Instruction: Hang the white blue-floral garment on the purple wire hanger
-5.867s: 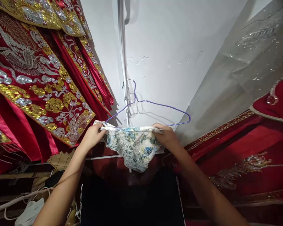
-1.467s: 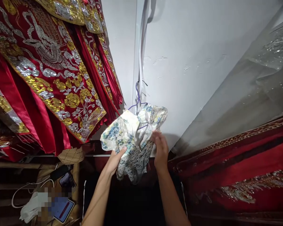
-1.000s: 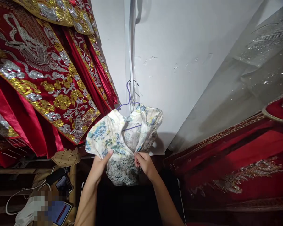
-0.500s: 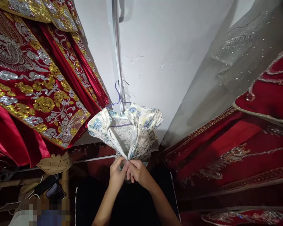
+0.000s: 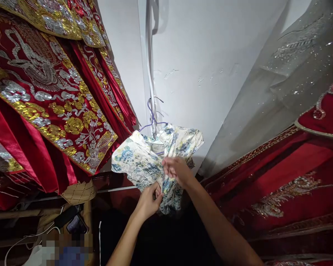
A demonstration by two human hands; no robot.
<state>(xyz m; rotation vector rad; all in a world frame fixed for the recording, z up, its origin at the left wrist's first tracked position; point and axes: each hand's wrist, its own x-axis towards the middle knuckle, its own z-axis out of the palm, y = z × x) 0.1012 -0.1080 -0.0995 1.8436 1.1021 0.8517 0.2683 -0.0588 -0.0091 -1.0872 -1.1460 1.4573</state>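
Left grip (image 5: 149, 199) pinches the floral top (image 5: 140, 162) low; blurred right grip (image 5: 179, 171) seemingly pinches higher.

One floral top (image 5: 138, 162), one purple hanger (image 5: 152, 118), one tan quilted piece (image 5: 79, 193).

blue-flowered white garment (image 5: 144, 166), purple hanger (image 5: 153, 119)

L hand (image 5: 149, 198) pinched low, R hand (image 5: 178, 171) just above, curled, blurry, prob. pinching too.
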